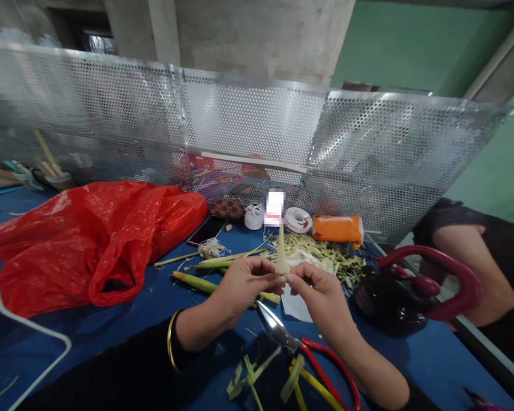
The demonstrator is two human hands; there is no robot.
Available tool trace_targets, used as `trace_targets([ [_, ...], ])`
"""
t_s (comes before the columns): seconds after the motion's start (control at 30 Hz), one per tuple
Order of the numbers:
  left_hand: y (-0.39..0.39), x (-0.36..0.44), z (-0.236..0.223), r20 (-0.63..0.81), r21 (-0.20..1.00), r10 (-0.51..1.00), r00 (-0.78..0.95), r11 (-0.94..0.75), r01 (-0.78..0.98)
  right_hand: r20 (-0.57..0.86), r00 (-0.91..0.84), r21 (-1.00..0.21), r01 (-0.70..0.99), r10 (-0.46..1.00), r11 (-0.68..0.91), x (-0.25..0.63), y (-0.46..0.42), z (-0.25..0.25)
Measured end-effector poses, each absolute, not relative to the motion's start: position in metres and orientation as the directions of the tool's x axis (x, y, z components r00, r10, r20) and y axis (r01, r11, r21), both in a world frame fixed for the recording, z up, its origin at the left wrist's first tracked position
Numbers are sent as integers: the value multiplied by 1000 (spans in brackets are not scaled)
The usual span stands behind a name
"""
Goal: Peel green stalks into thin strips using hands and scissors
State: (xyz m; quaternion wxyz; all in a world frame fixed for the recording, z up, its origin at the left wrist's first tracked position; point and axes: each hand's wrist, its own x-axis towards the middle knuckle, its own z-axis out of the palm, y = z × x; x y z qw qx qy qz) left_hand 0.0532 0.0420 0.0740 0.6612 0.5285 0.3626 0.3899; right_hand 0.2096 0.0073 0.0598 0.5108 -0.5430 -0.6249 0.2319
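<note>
A pale, pointed leaf piece (281, 254) stands upright at the centre of the clock face, its tip toward 12 o'clock. The left hand (249, 279) and the right hand (321, 294) pinch its wide base between thumbs and fingers, one from each side. It looks feather-light, thin and springy, probably slick along the grain and apt to split or crease under a hard squeeze, so the broad base seems the best place to hold and the narrow tip the worst. (Whether it is one leaf or several layers, I cannot tell)

Red-handled shears (289, 342) lie near 5 to 6 o'clock, just below the hands, their blades pointing up toward the wrists, which makes them the nearest hazard. Green stalks (197, 282) lie at 9 o'clock, partly behind the left hand, with a red plastic bag (124, 228) beyond. Leaf shreds (346, 260) spread at 2 o'clock; a dark kettle (392, 305) at 4 o'clock limits the right elbow's room, with another person's arm (475, 262) close behind it
</note>
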Motion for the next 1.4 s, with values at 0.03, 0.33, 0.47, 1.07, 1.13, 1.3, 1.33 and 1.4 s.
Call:
trace_targets([
  [0.03, 42, 53, 74, -86, 976, 893, 442, 164, -141, 358, 114, -864, 417, 927, 282, 210, 8, 60],
  [0.33, 42, 51, 76, -90, 985, 909, 407, 142, -100, 438, 114, -826, 443, 892, 348, 207, 7, 58],
  [0.47, 42, 50, 80, -180, 954, 900, 396, 259, -154, 685, -33, -554, 625, 728, 550, 211, 7, 53],
  [1.07, 39, 50, 81, -301, 877, 834, 463, 433, -209, 801, -259, -243, 682, 539, 689, 219, 9, 55],
  [1.13, 39, 52, 79, -271, 887, 850, 451, 403, -227, 788, -210, -322, 662, 579, 677, 217, 8, 54],
  [1.3, 39, 55, 75, -136, 943, 899, 416, 246, -224, 659, -36, -584, 604, 751, 541, 212, 4, 57],
  [1.33, 39, 56, 75, -109, 951, 904, 412, 216, -220, 638, -10, -616, 594, 770, 518, 212, 3, 58],
  [1.4, 39, 56, 75, -75, 963, 914, 400, 171, -210, 616, 28, -653, 577, 787, 491, 211, 2, 59],
])
